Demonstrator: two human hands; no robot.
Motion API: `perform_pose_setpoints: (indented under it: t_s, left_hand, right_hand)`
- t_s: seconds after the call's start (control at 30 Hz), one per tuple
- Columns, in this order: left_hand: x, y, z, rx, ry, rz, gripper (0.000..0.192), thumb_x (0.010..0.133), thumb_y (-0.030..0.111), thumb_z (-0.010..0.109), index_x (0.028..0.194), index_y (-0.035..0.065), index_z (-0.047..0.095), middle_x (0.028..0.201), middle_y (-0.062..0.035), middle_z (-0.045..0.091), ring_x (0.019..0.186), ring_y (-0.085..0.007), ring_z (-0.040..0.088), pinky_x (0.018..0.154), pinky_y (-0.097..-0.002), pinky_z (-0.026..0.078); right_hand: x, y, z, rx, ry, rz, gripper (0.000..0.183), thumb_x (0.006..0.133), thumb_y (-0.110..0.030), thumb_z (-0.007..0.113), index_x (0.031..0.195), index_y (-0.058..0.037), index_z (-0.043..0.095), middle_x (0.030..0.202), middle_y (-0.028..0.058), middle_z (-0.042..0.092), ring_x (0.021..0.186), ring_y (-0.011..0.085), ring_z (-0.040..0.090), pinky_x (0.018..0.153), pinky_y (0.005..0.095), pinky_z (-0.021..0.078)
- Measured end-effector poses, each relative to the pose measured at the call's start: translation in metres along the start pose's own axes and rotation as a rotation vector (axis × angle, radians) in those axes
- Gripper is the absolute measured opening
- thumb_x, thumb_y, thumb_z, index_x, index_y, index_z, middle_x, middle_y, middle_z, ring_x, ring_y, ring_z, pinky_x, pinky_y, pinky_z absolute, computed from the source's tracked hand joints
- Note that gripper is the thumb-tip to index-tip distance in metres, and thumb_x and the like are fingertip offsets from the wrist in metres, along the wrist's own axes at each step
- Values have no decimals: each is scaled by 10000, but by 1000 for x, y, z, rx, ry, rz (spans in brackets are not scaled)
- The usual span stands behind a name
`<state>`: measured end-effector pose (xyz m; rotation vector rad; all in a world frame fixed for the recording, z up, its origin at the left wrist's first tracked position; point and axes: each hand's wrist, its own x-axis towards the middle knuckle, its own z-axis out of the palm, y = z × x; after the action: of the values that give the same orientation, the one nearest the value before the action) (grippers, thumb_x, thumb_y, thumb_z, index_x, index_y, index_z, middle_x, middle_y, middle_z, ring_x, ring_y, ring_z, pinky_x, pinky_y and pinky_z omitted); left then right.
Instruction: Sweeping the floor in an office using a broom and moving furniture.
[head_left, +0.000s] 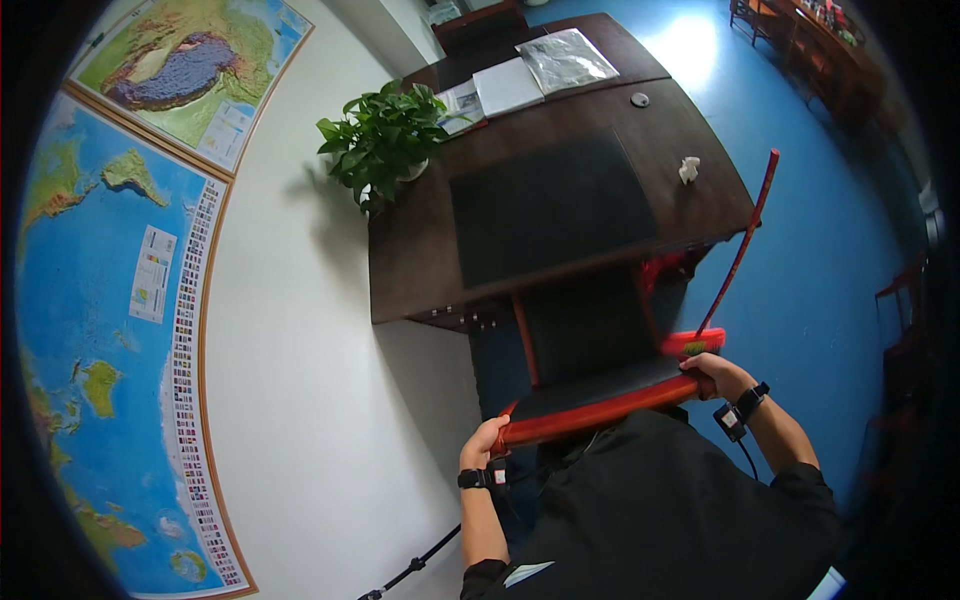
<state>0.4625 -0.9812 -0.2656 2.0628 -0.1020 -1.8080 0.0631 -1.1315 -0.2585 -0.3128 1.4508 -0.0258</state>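
A wooden chair with a black seat (600, 391) and reddish-brown frame is right in front of me, its front edge towards my body. My left hand (484, 441) grips the left front corner of the seat. At the right front corner, my right hand (721, 376) is closed around the frame. The chair's black backrest (589, 326) stands on the far side, against the front of a dark wooden desk (412, 277). Just beyond my right hand is a broom with a red head (705, 341), its red handle (742, 240) leaning near the desk corner.
On the desk lie a black desk pad (551, 202), papers (508, 88), a silvery packet (566, 60), a small round object (639, 100) and a small white object (689, 170). A leafy potted plant (382, 142) stands by the wall with framed maps (112, 315). Blue floor (810, 285) extends rightward.
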Motion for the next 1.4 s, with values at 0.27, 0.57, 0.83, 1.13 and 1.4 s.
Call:
perform_pose_setpoints:
  t_s: [0.27, 0.57, 0.83, 1.13, 1.4]
  left_hand:
    - [37, 31, -9, 8, 43, 3, 309, 825, 345, 470, 845, 53, 568, 760, -80, 605, 632, -155, 548, 530, -296, 450]
    - [66, 76, -29, 67, -28, 41, 304, 824, 324, 472, 838, 35, 566, 705, -79, 596, 522, -165, 531, 438, -293, 435]
    - [58, 84, -28, 62, -32, 27, 293, 843, 310, 449, 869, 38, 556, 719, -84, 609, 545, -164, 558, 462, -273, 446]
    - [79, 56, -36, -89, -67, 23, 295, 826, 311, 463, 871, 34, 551, 708, -97, 612, 505, -175, 556, 430, -268, 442]
    - [102, 34, -55, -171, -135, -28, 263, 755, 320, 560, 821, 66, 538, 717, -73, 607, 561, -190, 565, 441, -302, 456]
  right_hand:
    - [2, -49, 17, -60, 183, -20, 221, 769, -228, 567, 899, -61, 504, 815, 86, 562, 697, 172, 543, 587, 308, 468]
    - [11, -70, 24, 3, 155, -14, 247, 772, -248, 564, 879, -38, 490, 777, 90, 546, 613, 153, 516, 540, 277, 418]
    - [16, -73, 29, -45, 108, 47, 260, 761, -253, 571, 902, -48, 495, 916, 118, 523, 749, 148, 502, 558, 254, 386]
    - [0, -66, 39, -19, 135, 5, 323, 729, -239, 617, 993, -80, 522, 995, 96, 528, 887, 185, 502, 712, 328, 432]
    - [37, -32, 17, 120, -105, -230, 225, 797, -212, 538, 943, -41, 534, 939, 66, 559, 845, 127, 532, 726, 261, 452]
